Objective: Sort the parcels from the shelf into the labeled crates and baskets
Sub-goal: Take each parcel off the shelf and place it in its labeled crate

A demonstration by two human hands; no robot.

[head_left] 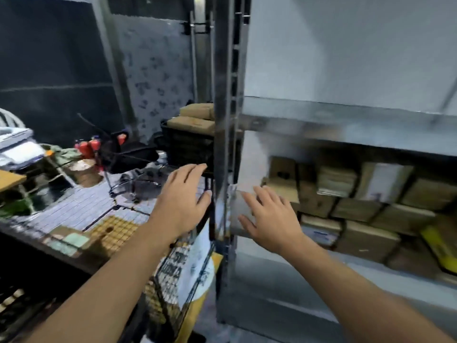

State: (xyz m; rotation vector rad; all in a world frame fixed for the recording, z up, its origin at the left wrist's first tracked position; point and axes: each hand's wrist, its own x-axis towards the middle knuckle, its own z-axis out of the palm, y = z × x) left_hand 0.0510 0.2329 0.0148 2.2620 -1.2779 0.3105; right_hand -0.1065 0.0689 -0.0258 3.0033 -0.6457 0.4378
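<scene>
A metal shelf (346,125) fills the right side, its lower level packed with several brown cardboard parcels (356,209). At that level's left end stands a grey-white parcel (241,219). My right hand (268,219) lies against its front with fingers straight. My left hand (184,201) hovers open left of the shelf's upright post (223,120), above a black wire basket (183,271) that bears a white and yellow label. The left hand holds nothing.
A black crate (190,147) with brown parcels on top stands behind the post. To the left are a wire-mesh surface (81,209), a small box (69,240), red-tipped tools and clutter. A yellow packet (440,246) lies at the shelf's right.
</scene>
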